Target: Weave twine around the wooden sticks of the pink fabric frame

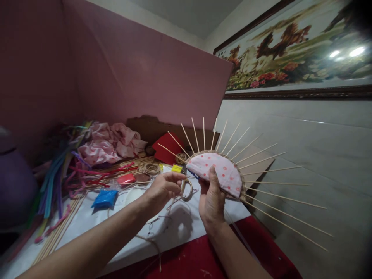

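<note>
Marks at the corner of the dark-framed horse picture, up and right of our right hand, are too small for us to read. We hold the half-round cloth panel in that right hand, thumb on the front, straight side tilted down to the right. It's pale pink fabric with red dots, rimmed in brown twisted cord, thin pale wooden sticks fanning outward from the curve; a dark blue strip shows along the straight side. Our left hand has its fingers bunched narrow; we can't tell if it grips anything. Just beside its fingertips: a gold-coloured metal loop. Left of that hand, a shiny blue plastic packet; beyond it, a coil of brown cord and crumpled pink cloth.
</note>
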### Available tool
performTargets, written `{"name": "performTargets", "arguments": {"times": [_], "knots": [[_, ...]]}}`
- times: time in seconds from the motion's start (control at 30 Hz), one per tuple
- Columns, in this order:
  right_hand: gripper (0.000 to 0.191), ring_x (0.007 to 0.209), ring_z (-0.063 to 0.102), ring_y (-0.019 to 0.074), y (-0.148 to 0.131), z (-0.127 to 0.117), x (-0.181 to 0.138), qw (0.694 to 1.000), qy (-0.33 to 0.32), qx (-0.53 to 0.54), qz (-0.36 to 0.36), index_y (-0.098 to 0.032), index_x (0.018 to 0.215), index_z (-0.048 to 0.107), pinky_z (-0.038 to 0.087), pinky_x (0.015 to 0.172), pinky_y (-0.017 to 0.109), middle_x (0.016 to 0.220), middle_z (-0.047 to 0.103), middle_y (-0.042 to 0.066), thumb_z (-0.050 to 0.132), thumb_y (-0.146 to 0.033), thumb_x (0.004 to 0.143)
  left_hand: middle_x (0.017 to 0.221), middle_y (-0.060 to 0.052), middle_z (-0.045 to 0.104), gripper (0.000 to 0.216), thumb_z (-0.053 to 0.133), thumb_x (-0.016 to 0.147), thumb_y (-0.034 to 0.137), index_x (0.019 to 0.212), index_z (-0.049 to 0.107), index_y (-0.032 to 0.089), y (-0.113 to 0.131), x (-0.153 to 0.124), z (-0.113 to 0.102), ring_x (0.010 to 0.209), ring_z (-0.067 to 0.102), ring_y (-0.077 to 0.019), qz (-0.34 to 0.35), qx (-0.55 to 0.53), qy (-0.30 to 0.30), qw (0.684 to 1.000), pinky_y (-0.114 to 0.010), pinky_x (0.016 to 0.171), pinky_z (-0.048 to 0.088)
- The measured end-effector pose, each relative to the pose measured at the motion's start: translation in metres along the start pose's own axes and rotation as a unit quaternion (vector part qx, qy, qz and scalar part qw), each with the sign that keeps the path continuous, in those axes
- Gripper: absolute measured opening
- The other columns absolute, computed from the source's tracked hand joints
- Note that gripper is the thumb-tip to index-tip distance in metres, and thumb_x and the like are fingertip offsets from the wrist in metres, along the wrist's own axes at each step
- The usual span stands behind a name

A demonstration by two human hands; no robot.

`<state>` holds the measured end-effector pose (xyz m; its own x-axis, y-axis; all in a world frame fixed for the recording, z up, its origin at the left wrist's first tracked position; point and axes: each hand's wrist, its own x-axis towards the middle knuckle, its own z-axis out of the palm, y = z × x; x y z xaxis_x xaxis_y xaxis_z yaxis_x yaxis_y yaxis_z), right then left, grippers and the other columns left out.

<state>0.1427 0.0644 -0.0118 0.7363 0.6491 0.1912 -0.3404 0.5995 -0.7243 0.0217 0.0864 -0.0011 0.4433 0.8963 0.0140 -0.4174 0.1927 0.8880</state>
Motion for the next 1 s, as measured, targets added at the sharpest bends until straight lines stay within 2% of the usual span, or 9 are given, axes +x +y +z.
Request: {"name": "performTargets", "arguments": {"times": [0.17,0.27,0.37,0.43,0.5,0.57,0.63,0.83,1.0], "knots": [[0.052,0.091,0.058,0.0143,0.000,0.001,0.000,0.999,-0.022,0.026,-0.014,-0.022,0.121,0.051,0.050,0.071,0.024,0.121,0.056,0.004,0.067,-0.037,0.074,0.064,0.000,0.059,0.029,0.064,0.047,0.000,0.073,0.067,0.011,0.008,0.008,-0.021,0.062,0.057,-0.0118,0.048,0.070,0.056,0.995,-0.030,0.069,0.047],[0.052,0.087,0.058,0.0121,0.001,0.000,0.001,0.999,-0.013,0.037,-0.009,-0.023,0.121,0.051,0.048,0.067,0.022,0.119,0.056,0.004,0.068,-0.037,0.073,0.060,0.000,0.058,0.019,0.070,0.052,0.010,0.070,0.065,0.012,0.007,0.008,-0.039,0.059,0.055,-0.0132,0.088,0.184,0.109,0.973,-0.033,0.066,0.046],[0.053,0.084,0.057,0.0123,0.001,0.000,0.002,1.000,-0.004,0.026,-0.012,-0.021,0.120,0.051,0.048,0.065,0.021,0.121,0.055,0.005,0.067,-0.039,0.073,0.056,0.000,0.057,0.011,0.068,0.063,0.022,0.067,0.064,0.013,-0.002,-0.003,-0.049,0.056,0.051,-0.0135,0.112,0.253,0.116,0.954,-0.030,0.061,0.042],[0.055,0.085,0.057,0.0132,0.000,0.000,0.001,1.000,-0.003,0.012,-0.017,-0.021,0.123,0.049,0.048,0.064,0.022,0.123,0.053,0.006,0.067,-0.040,0.073,0.066,-0.002,0.062,0.019,0.061,0.073,0.033,0.074,0.066,0.015,-0.011,-0.013,-0.049,0.064,0.054,-0.0155,0.151,0.366,0.072,0.915,-0.030,0.063,0.041],[0.058,0.085,0.058,0.0139,-0.001,0.001,0.001,1.000,-0.001,0.004,-0.017,-0.022,0.124,0.047,0.048,0.063,0.023,0.125,0.053,0.007,0.066,-0.041,0.073,0.080,-0.004,0.064,0.020,0.067,0.069,0.032,0.084,0.067,0.018,-0.021,-0.023,-0.048,0.075,0.055,-0.0184,0.198,0.479,0.028,0.855,-0.031,0.067,0.041],[0.057,0.086,0.058,0.0140,0.000,0.001,0.000,1.000,0.001,0.003,-0.013,-0.022,0.124,0.048,0.048,0.064,0.023,0.125,0.053,0.007,0.067,-0.040,0.073,0.077,-0.004,0.063,0.004,0.063,0.072,0.022,0.072,0.064,0.018,-0.030,-0.029,-0.046,0.076,0.053,-0.0187,0.253,0.565,-0.018,0.785,-0.032,0.069,0.039],[0.056,0.087,0.058,0.0137,0.001,0.000,0.000,1.000,0.006,0.002,-0.006,-0.022,0.122,0.050,0.048,0.065,0.023,0.124,0.054,0.006,0.068,-0.040,0.072,0.073,-0.004,0.062,0.008,0.058,0.075,0.014,0.068,0.061,0.017,-0.037,-0.032,-0.045,0.074,0.051,-0.0183,0.293,0.604,-0.060,0.739,-0.032,0.068,0.038],[0.059,0.087,0.059,0.0145,0.002,-0.002,0.000,1.000,0.004,-0.018,-0.018,-0.026,0.125,0.047,0.049,0.064,0.024,0.124,0.054,0.004,0.067,-0.041,0.072,0.068,-0.005,0.062,0.013,0.051,0.078,0.008,0.072,0.059,0.017,-0.049,-0.039,-0.043,0.071,0.051,-0.0180,0.310,0.632,-0.091,0.704,-0.030,0.064,0.037],[0.054,0.083,0.058,0.0137,0.001,-0.001,0.001,1.000,0.021,-0.020,-0.013,-0.022,0.119,0.053,0.048,0.060,0.022,0.118,0.057,0.004,0.069,-0.041,0.071,0.067,-0.004,0.062,0.014,0.049,0.079,0.008,0.075,0.058,0.018,-0.049,-0.049,-0.033,0.065,0.050,-0.0164,0.378,0.637,-0.133,0.658,-0.029,0.060,0.035]]}}
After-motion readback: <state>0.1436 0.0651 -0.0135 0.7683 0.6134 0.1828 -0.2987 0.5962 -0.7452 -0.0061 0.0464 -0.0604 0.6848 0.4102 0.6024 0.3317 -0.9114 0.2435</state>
